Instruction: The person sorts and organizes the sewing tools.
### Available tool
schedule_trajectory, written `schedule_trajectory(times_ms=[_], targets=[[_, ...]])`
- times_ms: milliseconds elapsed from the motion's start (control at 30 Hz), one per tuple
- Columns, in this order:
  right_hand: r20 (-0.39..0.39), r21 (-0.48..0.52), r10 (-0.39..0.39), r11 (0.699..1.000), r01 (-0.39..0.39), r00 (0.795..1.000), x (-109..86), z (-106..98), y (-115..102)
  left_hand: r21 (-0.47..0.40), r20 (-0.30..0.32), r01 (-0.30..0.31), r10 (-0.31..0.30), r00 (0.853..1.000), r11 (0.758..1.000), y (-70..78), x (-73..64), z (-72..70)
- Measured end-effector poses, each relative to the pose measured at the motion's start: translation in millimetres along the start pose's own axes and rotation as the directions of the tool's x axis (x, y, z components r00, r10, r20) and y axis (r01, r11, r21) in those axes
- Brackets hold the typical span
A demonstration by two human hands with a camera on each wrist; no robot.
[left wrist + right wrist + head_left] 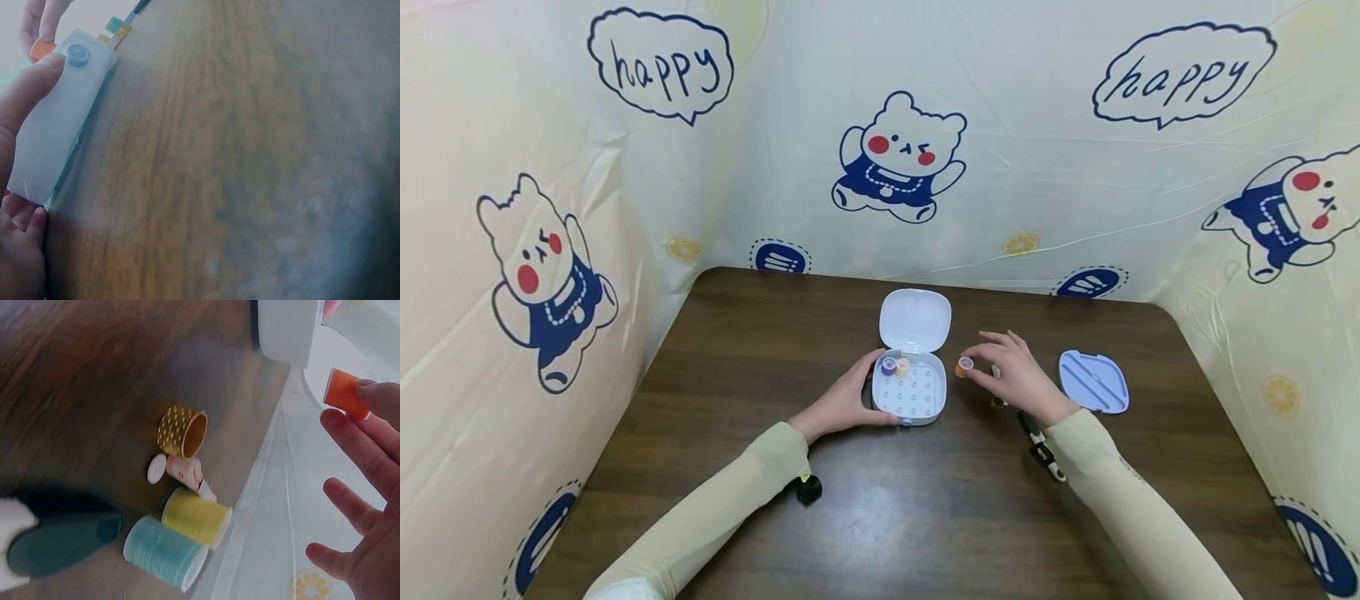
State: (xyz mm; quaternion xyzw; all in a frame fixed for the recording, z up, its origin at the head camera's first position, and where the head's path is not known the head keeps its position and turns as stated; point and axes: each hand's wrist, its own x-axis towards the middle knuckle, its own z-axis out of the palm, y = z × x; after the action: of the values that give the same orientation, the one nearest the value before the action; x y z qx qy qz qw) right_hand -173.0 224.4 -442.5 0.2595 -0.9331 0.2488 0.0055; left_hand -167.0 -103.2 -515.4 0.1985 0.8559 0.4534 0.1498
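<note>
In the head view my left hand [842, 398] grips a white sewing box [934, 407] by its left side, thumb at the front edge. The lid [915, 320] is raised behind it. Rows of small pegs cover the box's inside, and a purple spool [889, 367] and a peach spool [903, 367] stand in the back left corner. To the right of the box, my right hand [1018, 377] pinches an orange thread spool [962, 368] between thumb and index finger, off the table. The right wrist view shows that orange spool [344, 394] with the other fingers spread.
Below my right hand lie a gold dimpled thimble [181, 431], a yellow spool [197, 517], a teal spool [164, 553] and a small pink-and-white piece [185, 469]. A dark-and-white tool [1043, 454] is near the right wrist. Farther right sits a light-blue divided tray [1093, 382].
</note>
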Motion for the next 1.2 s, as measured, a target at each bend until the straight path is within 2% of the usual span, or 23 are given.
schedule_trajectory(times_ms=[500,900,1200], targets=[[0.023,0.028,-0.011,1.000,0.010,1.000,16.5,14.5,-9.2,0.005,0.005,0.007,-0.007,1.000,1.000,0.1,0.3,-0.9],[0.013,0.053,-0.070,0.996,0.070,0.997,27.0,25.8,-17.7,-0.010,0.008,0.009,-0.009,1.000,1.000,1.0,-0.7,-0.4],[0.007,0.032,-0.026,0.999,0.026,1.000,30.8,39.6,-21.2,-0.002,0.008,0.003,-0.003,1.000,1.000,0.1,0.3,0.3]])
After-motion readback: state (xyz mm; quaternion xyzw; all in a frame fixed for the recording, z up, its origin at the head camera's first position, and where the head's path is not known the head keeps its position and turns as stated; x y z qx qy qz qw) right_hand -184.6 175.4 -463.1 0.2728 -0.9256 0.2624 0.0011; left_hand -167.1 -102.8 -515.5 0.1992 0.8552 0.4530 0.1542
